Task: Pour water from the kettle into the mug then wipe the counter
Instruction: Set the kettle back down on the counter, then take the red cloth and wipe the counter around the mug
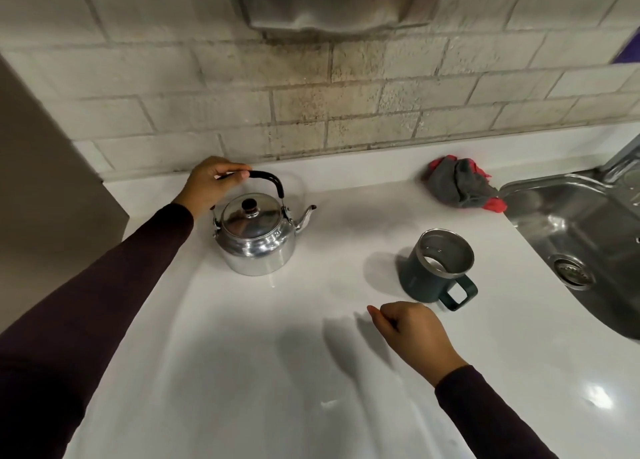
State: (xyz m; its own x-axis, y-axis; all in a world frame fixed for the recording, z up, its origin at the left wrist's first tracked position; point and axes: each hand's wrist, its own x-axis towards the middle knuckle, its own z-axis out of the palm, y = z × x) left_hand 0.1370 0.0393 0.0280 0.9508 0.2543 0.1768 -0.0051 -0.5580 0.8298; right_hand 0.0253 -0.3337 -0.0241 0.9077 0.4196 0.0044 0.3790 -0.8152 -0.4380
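I saw the left hand (211,186) with its fingers curled around the black handle of the steel kettle (258,236), which stood lidded on the white counter (242,372), spout toward the mug (437,270). The dark green mug sat just beyond the right hand (412,334), whose fingers were loosely curled on nothing. Its steel interior possibly held some water; glare hid it. I could read no writing. A grey-and-red cloth (462,184) lay far beyond those fingers, beside the sink (588,236).
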